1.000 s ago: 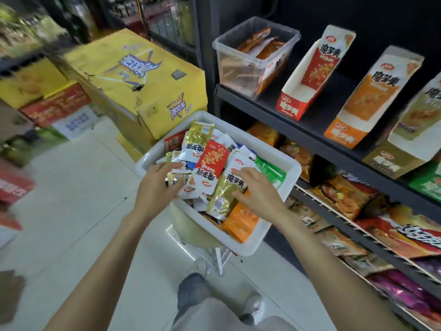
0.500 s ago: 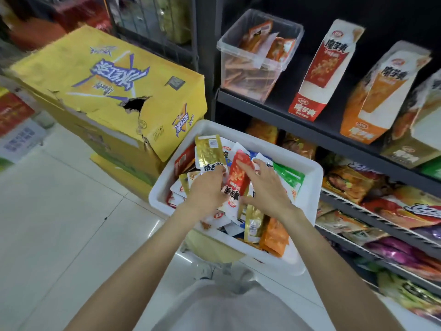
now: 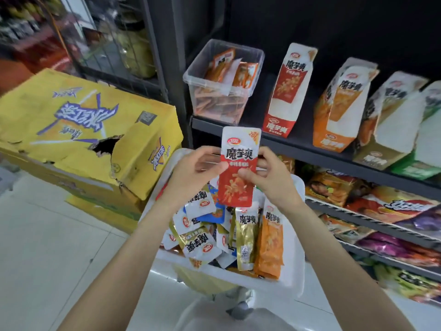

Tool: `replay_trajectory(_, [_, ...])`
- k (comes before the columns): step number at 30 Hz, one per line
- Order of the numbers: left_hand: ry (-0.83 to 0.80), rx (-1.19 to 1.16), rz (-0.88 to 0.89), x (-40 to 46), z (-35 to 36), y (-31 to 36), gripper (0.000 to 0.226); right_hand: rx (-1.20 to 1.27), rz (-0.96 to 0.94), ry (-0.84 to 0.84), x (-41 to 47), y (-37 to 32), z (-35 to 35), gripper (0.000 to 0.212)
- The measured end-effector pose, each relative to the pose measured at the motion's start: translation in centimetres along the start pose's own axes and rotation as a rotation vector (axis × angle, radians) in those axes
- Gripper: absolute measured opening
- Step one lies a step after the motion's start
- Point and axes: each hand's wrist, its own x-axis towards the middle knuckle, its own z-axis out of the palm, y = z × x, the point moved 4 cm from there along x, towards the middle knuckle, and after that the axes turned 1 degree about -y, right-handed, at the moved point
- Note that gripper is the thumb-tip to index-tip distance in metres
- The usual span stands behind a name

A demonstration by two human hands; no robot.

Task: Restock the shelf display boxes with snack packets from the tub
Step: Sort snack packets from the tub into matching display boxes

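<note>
A red and white snack packet (image 3: 238, 163) is held upright above the white tub (image 3: 290, 280). My left hand (image 3: 191, 174) pinches its left edge and my right hand (image 3: 272, 177) pinches its right edge. The tub below holds several mixed packets in gold, orange, blue and white. On the dark shelf (image 3: 300, 145) stand slanted display boxes: a red one (image 3: 287, 91), an orange one (image 3: 338, 108), and a brown-fronted one (image 3: 391, 125) further right. The red box looks empty inside.
A clear plastic bin (image 3: 222, 84) with orange packets sits at the shelf's left end. A torn yellow carton (image 3: 83, 130) stands on the floor to the left of the tub. Lower wire shelves (image 3: 372, 225) on the right hold bagged snacks. White tiled floor (image 3: 47, 247) lies at left.
Both hands left the pile in the tub and rose together, lifting the red packet clear of the other packets. The view also tilted up toward the shelf.
</note>
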Motion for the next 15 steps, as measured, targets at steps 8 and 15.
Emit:
replay_trajectory(8, [-0.198,0.331,0.308,8.1,5.9,5.8,0.013,-0.386,-0.174,0.146,0.7,-5.1,-10.8,0.012])
replay_trajectory(15, [0.114,0.483,0.449,14.8,8.6,9.9,0.036,-0.576,-0.469,0.640,4.8,-9.3,-19.5,0.028])
